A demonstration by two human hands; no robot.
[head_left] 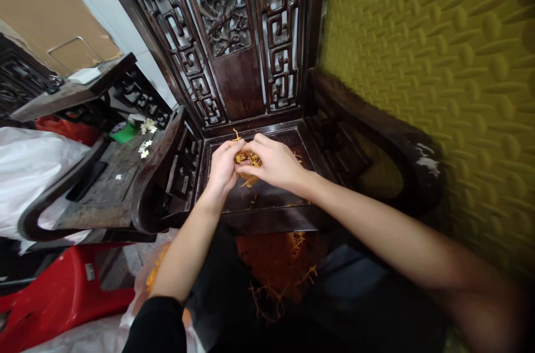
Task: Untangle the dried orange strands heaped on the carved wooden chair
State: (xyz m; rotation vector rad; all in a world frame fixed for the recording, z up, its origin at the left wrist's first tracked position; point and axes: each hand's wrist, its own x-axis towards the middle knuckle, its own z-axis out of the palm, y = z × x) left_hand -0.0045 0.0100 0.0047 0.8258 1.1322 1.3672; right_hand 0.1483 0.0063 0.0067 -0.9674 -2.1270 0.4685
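Over the seat of a dark carved wooden chair (238, 86), my two hands meet and close around small yellow-orange pieces (249, 160). My left hand (223, 163) pinches them from the left, and one thin stem sticks up above its fingertips. From the other side my right hand (276, 162) curls over the same pieces, thumb below and fingers above. Their exact kind is too small to make out. More thin yellow-orange bits lie scattered on the chair seat (276, 205) beneath and around my hands.
Below the seat, stringy yellow-orange bits (297, 244) lie in a reddish-brown area between my legs. A second wooden chair to the left holds green tape (123, 131) and white flower-like pieces (146, 126). A red plastic stool (75, 286) stands lower left; yellow textured padding (438, 63) lines the right.
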